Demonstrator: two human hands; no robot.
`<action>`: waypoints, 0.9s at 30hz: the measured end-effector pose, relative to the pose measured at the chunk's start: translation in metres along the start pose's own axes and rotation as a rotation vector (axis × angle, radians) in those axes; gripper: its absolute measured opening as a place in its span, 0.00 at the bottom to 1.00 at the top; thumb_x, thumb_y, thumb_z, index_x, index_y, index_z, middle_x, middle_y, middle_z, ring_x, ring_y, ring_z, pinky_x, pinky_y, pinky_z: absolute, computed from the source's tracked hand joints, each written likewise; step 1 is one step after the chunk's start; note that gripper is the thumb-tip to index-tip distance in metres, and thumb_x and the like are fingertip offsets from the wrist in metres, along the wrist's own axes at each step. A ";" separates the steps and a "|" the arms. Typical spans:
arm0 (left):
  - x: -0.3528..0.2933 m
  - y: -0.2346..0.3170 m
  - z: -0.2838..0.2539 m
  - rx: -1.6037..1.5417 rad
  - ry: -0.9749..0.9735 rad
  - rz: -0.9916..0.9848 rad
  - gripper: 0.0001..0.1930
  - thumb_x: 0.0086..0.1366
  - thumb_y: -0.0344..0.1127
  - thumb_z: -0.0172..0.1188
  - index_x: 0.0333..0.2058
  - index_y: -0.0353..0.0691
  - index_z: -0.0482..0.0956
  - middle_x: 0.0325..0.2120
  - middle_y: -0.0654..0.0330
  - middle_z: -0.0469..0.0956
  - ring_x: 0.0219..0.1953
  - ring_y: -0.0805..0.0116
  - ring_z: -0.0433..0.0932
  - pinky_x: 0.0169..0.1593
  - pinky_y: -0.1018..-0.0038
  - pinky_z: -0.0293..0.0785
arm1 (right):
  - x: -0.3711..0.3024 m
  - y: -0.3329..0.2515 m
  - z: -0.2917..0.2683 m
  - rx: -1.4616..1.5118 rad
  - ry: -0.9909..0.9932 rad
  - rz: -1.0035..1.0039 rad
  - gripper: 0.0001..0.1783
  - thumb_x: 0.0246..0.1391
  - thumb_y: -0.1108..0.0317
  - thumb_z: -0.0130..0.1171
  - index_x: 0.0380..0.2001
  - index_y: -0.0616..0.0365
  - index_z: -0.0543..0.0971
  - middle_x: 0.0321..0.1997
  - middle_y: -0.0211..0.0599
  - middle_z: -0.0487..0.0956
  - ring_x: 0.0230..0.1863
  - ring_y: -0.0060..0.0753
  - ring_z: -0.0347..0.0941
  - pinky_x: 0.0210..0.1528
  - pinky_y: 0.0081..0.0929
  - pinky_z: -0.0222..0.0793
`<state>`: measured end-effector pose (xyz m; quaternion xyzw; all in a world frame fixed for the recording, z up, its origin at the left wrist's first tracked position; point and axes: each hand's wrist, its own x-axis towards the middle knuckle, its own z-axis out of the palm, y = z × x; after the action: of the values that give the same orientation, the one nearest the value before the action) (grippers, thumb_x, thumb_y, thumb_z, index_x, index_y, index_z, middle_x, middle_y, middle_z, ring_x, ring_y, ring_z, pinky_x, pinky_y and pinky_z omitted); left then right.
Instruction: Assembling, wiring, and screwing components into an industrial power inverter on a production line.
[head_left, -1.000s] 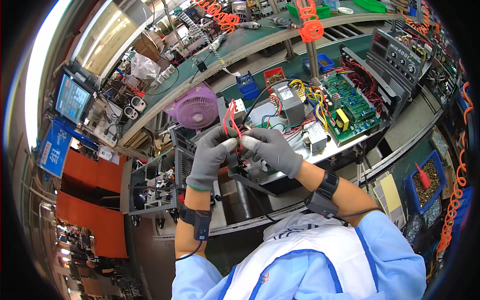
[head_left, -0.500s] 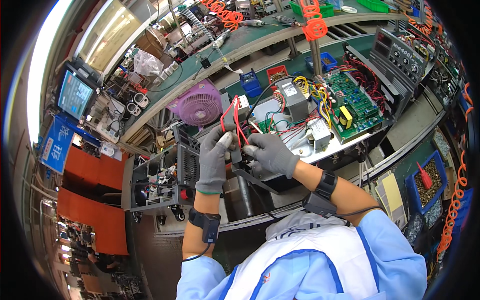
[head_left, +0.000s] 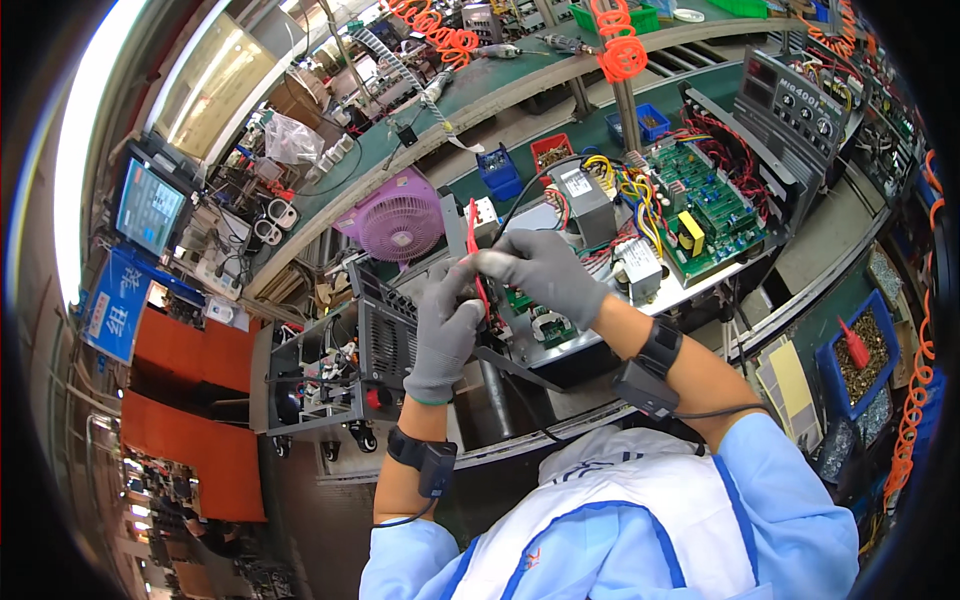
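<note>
Both my hands wear grey gloves and meet at the left end of an open machine chassis [head_left: 575,345]. My left hand [head_left: 443,330] is closed on the red wires [head_left: 473,225], which loop up above the fingers. From the right, my right hand [head_left: 550,275] pinches the same wires, its fingertips touching the left hand's. The exact grip points are partly hidden by the gloves. Right of my hands, the chassis carries a grey transformer [head_left: 585,205], a white boxed component [head_left: 637,268], yellow wires [head_left: 630,190] and a green circuit board [head_left: 705,200].
A second open machine [head_left: 335,370] on casters stands left of my hands. Behind are a purple fan [head_left: 400,225], a blue bin [head_left: 498,172] and a red bin [head_left: 552,150]. At right, a blue tray [head_left: 862,365] holds small screws. An orange coiled hose [head_left: 622,55] hangs overhead.
My right hand has moved up and left to meet my left hand. The left has shifted slightly right and down. The red wire loops are now drawn closer together.
</note>
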<state>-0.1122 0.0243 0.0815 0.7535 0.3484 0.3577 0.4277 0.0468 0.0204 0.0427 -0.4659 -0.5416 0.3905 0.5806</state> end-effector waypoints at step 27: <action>-0.029 -0.048 0.047 0.523 0.784 0.424 0.23 0.65 0.38 0.39 0.55 0.31 0.58 0.53 0.49 0.61 0.55 0.58 0.61 0.58 0.65 0.56 | -0.018 0.021 -0.012 0.041 -0.149 0.006 0.23 0.45 0.80 0.46 0.48 0.62 0.71 0.32 0.37 0.78 0.31 0.24 0.74 0.34 0.20 0.71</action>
<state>-0.0979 -0.0001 0.0135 0.6986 0.4000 0.5930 -0.0198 0.0579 0.0074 0.0179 -0.4254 -0.5738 0.4368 0.5469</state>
